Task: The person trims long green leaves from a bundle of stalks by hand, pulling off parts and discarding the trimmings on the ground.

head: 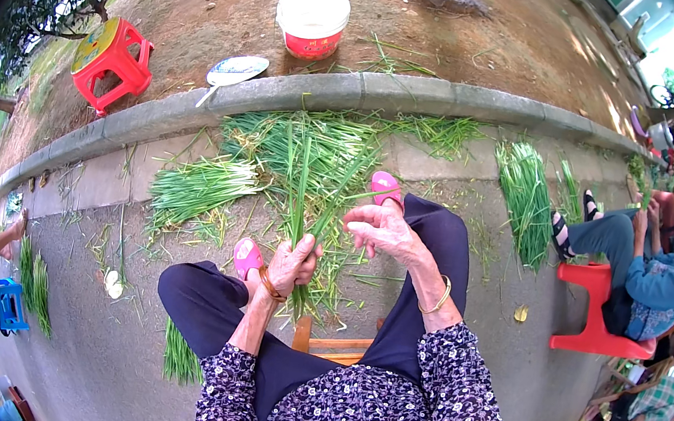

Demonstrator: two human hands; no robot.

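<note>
My left hand (293, 265) is closed around a small bunch of long green stalks (300, 199), perhaps garlic chives, whose leaves fan upward and outward. To its right, my right hand (386, 233) hovers over my knee with fingers curled and apart, close to the bunch's outer leaves; I see nothing held in it. Beyond my feet a large heap of the same greens (320, 144) spreads against the kerb. A tidier pile (202, 189), pale ends to the right, lies left of that heap. Loose trimmings (327, 286) litter the pavement between my pink shoes.
A stone kerb (327, 89) crosses ahead. Past it stand a white-and-red bucket (312, 22) and a red stool (117, 63); a hand fan (235, 71) rests by the kerb. Another pile of greens (525, 200) lies right, near a seated person (652, 290). More people sit at both sides.
</note>
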